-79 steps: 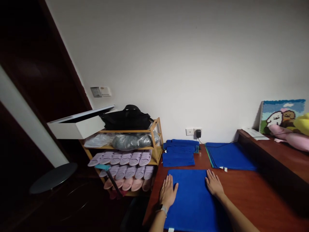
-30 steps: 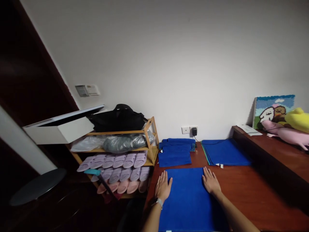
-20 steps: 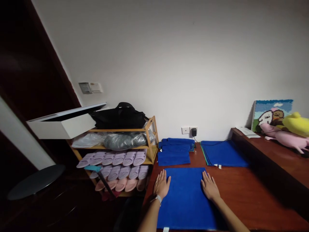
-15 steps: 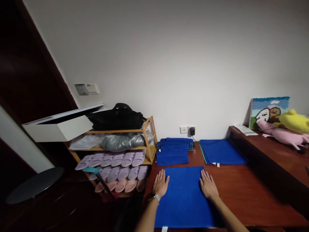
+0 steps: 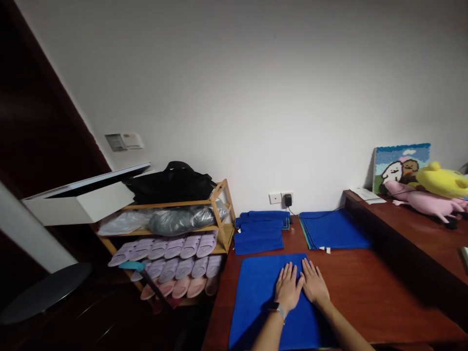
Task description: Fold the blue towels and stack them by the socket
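Note:
A blue cloth (image 5: 256, 292) lies spread flat on the reddish-brown wooden table (image 5: 369, 287). My left hand (image 5: 289, 288), with a watch on its wrist, rests flat on the cloth's right half, fingers stretched forward. Beside it, my right hand (image 5: 315, 285) lies palm down over the cloth's right edge, close against the left one. Neither hand grips anything. Behind the cloth, several folded blue cloths (image 5: 259, 241) sit in a pile by the wall. To their right is a flat stack of blue cloths (image 5: 334, 229) with green edging and white tags.
At left stands a wooden rack (image 5: 219, 219) with several slippers (image 5: 175, 247), wrapped items and a black bag (image 5: 171, 183). A white box (image 5: 84, 202) juts from its top. A raised ledge at right holds plush toys (image 5: 420, 197). A charger (image 5: 288, 200) with a cable is plugged into the wall.
My left hand has moved right across the cloth, from its left edge to beside my right hand. The right hand stays at the right edge. The view has shifted slightly.

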`<state>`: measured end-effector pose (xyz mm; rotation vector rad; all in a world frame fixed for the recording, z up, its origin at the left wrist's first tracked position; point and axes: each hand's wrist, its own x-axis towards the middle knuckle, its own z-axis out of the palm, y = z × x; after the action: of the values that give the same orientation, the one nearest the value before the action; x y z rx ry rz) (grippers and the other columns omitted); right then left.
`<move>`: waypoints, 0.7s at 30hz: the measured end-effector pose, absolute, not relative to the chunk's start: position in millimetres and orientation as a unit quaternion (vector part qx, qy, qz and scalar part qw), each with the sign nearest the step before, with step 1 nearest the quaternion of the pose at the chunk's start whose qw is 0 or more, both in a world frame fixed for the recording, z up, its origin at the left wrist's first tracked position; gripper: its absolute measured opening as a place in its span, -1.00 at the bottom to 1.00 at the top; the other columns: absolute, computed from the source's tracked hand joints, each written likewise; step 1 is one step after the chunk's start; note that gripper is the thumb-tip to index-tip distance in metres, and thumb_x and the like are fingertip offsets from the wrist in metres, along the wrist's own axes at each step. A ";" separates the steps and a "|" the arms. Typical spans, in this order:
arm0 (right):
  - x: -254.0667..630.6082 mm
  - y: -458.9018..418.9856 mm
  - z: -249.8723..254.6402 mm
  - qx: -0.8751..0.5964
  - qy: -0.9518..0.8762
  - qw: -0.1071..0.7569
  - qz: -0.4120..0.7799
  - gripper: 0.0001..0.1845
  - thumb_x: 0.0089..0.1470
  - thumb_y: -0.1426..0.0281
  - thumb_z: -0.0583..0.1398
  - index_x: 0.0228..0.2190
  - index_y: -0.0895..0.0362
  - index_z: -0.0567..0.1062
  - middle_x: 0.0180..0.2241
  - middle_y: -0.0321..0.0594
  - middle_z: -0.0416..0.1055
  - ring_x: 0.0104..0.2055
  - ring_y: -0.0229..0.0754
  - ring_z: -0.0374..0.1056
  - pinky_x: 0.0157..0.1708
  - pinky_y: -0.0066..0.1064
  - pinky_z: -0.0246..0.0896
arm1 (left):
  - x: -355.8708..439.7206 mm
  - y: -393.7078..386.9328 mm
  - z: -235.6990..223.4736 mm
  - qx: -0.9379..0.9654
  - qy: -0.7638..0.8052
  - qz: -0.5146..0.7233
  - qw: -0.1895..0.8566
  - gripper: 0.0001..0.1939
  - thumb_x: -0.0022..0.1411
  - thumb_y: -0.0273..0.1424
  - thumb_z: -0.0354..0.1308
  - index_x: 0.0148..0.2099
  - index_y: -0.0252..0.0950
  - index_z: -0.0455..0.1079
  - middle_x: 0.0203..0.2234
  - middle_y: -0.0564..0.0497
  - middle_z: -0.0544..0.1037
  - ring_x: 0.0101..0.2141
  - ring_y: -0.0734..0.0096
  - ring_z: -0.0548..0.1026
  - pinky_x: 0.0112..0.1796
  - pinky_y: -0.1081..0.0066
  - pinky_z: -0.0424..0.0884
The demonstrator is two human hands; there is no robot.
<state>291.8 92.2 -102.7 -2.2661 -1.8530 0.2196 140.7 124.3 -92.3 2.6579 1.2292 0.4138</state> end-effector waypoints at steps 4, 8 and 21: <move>291.4 93.2 -104.0 -0.779 -0.615 0.098 0.075 -0.26 0.37 0.22 -0.22 0.45 0.29 0.01 0.50 -0.13 -0.09 0.55 -0.01 -0.21 0.49 -0.04 -0.27 | 106.7 134.1 -95.8 0.874 0.462 0.124 0.087 -0.29 0.55 -0.04 -0.40 0.53 -0.27 0.06 0.49 -0.10 0.09 0.47 0.19 0.02 0.43 0.06 0.02; 289.4 92.4 -101.5 -0.785 -0.608 0.090 0.079 -0.25 0.38 0.20 -0.26 0.46 0.27 -0.03 0.51 -0.17 -0.13 0.55 -0.04 -0.23 0.49 -0.08 -0.31 | 36.0 156.2 -89.5 0.835 0.540 0.089 0.047 -0.28 0.54 -0.06 -0.37 0.53 -0.34 0.04 0.49 -0.14 0.06 0.47 0.13 0.02 0.43 0.02 0.02; 292.9 109.1 -90.3 -0.796 -0.594 0.058 0.098 -0.24 0.37 0.19 -0.29 0.47 0.23 -0.04 0.52 -0.21 -0.16 0.55 -0.03 -0.23 0.48 -0.06 -0.24 | -5.3 163.1 -90.5 0.801 0.593 0.083 0.014 -0.23 0.52 -0.03 -0.36 0.53 -0.43 0.02 0.49 -0.17 0.04 0.47 0.11 -0.01 0.43 0.07 0.00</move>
<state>292.9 109.1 -90.3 -2.4134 -1.8010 0.2962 -5.3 163.1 -90.5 2.4928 1.8468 0.2592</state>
